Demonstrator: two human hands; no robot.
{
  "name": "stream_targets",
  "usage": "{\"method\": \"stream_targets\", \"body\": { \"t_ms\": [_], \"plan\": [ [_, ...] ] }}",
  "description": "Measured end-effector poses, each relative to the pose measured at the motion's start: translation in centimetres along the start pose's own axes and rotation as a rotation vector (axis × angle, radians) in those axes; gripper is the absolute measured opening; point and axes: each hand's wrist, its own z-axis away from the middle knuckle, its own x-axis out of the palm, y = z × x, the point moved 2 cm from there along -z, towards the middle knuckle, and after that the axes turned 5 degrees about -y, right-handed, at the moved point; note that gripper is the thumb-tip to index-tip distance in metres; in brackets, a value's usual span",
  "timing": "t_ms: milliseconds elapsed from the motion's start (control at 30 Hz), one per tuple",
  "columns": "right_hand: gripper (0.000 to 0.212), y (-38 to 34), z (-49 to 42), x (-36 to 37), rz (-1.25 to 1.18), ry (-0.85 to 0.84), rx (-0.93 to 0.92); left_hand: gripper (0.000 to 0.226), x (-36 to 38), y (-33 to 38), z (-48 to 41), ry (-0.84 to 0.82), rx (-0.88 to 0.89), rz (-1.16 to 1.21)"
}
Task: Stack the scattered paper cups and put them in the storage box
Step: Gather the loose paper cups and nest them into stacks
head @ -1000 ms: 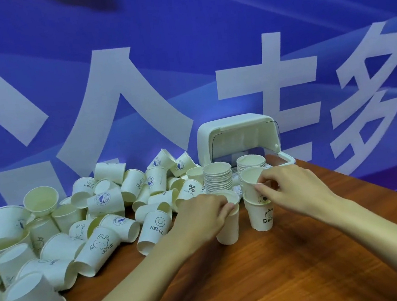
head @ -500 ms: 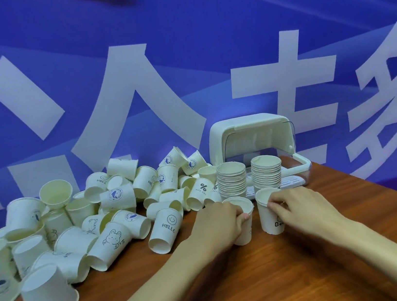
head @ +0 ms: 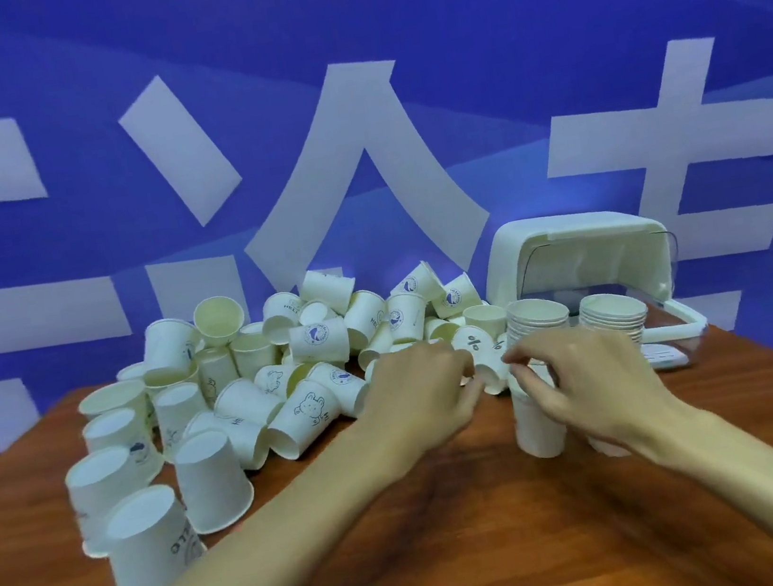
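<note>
A blurred upright white paper cup (head: 537,428) stands on the wooden table (head: 485,552). The fingers of my right hand (head: 590,378) drape over its rim and pinch it. A second upright cup (head: 605,448) peeks out under my right wrist. My left hand (head: 417,387) is curled at the edge of the pile of scattered cups (head: 248,386), fingertips touching a small lying cup (head: 490,375); whether it grips that cup is unclear. Two cup stacks (head: 537,321) (head: 614,318) stand in front of the white storage box (head: 578,256), whose lid is up.
Upside-down cups (head: 212,481) stand at the table's near left. A lying cup marked with a percent sign (head: 474,345) sits just beyond my hands. A blue banner wall (head: 354,148) rises behind the table. Bare wood lies in front of my arms.
My left hand has let go of its upright cup and moved left toward the pile. My right hand has shifted from its cup onto the left one. The view turned left.
</note>
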Motion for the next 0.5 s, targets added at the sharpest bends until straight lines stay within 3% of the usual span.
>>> {"method": "stream_targets", "body": {
  "t_ms": [200, 400, 500],
  "plan": [
    [0.032, -9.3, -3.3, 4.8, -0.083, -0.226, -0.217, 0.035, -5.3, -9.2, 7.7, -0.07, -0.191, -0.181],
    [0.05, -19.3, -6.4, 7.9, -0.19, -0.314, -0.511, 0.051, -9.9, -15.1, 16.3, -0.051, -0.367, -0.32],
    [0.06, -23.3, -8.2, 9.0, -0.217, -0.313, -0.586, 0.062, -9.9, -16.0, 19.2, -0.138, -0.426, -0.364]
  ]
}}
